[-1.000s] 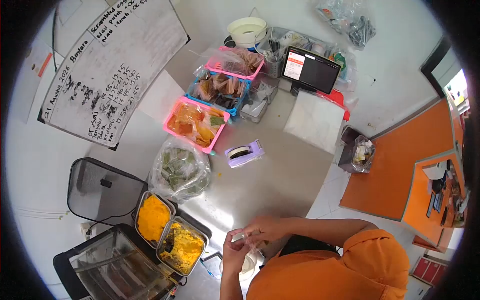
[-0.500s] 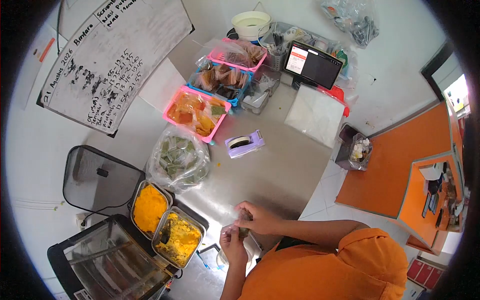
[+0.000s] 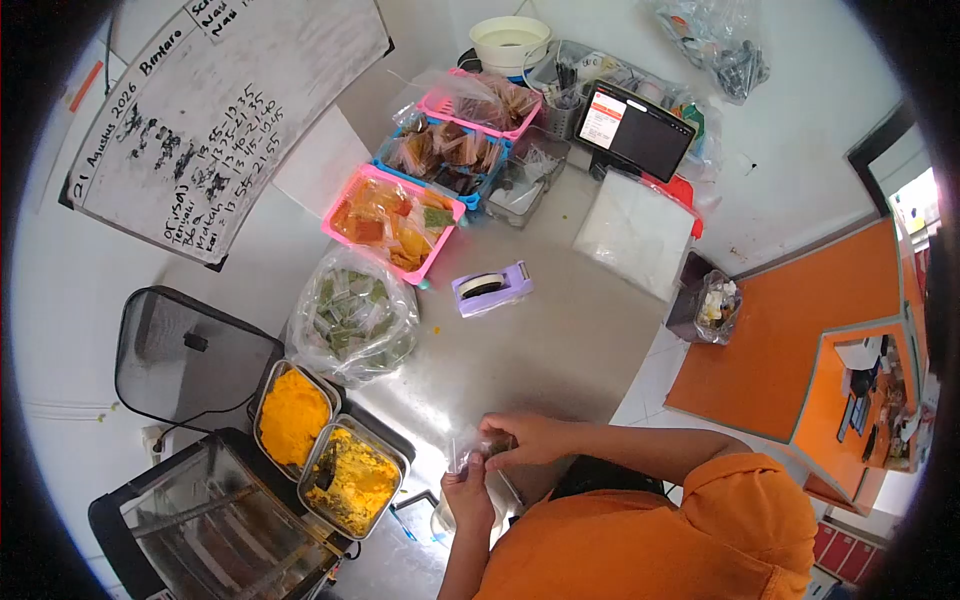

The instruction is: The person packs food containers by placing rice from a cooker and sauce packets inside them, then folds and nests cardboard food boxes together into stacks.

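Close in front of my orange shirt, both hands hold a small clear plastic packet (image 3: pixel 465 445) with dark contents. My right hand (image 3: pixel 525 438) is closed round its darker filled part. With thumb and fingers, my left hand (image 3: pixel 468 502) pinches the packet from below. The exact contents are partly hidden by my fingers. Below the hands, a pale round container (image 3: pixel 445 522) is partly covered by my left arm. To their left stand two metal trays of yellow food, the nearer tray (image 3: pixel 403 484) with a dark utensil in it.
A plastic bag of green packets (image 3: pixel 352 315) and a purple tape dispenser (image 3: pixel 492 290) lie on the metal table (image 3: pixel 560 350). Pink and blue baskets (image 3: pixel 330 225) of sachets, a tablet screen (image 3: pixel 635 130) and a white sheet stack (image 3: pixel 633 232) stand farther back. A glass-fronted warmer (image 3: pixel 215 520) is at lower left.
The packet has turned, so its clear end now shows at the left between my hands. My right hand has shifted slightly to the right. The camera view has moved a little.
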`<state>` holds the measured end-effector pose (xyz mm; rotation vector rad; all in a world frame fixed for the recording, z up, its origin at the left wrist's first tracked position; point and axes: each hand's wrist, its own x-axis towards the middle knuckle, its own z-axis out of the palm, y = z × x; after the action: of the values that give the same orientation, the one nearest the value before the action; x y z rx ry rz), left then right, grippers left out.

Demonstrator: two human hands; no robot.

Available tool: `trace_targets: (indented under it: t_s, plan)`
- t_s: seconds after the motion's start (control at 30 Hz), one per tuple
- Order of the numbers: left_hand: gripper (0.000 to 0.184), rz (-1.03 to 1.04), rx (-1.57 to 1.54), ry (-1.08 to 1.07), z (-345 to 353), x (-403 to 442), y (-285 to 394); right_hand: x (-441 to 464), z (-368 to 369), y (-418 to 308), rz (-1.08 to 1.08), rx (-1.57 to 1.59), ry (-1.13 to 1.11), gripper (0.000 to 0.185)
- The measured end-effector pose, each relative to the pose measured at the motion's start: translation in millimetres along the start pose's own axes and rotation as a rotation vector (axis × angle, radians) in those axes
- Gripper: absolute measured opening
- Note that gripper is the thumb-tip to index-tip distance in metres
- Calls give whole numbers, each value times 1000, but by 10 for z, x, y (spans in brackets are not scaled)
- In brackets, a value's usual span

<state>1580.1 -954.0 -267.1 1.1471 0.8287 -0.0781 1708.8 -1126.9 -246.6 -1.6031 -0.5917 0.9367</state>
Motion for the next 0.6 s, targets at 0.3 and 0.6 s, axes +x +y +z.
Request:
trace_targets:
  t_s: [0.3, 0.6]
  plan:
    - [19, 120, -77, -14, 0, 4, 46, 243, -108, -78, -85, 40, -148, 47]
    - [19, 180, -148, 196, -314, -23, 339, 1769, -2466, -461, -258, -574, 755, 17]
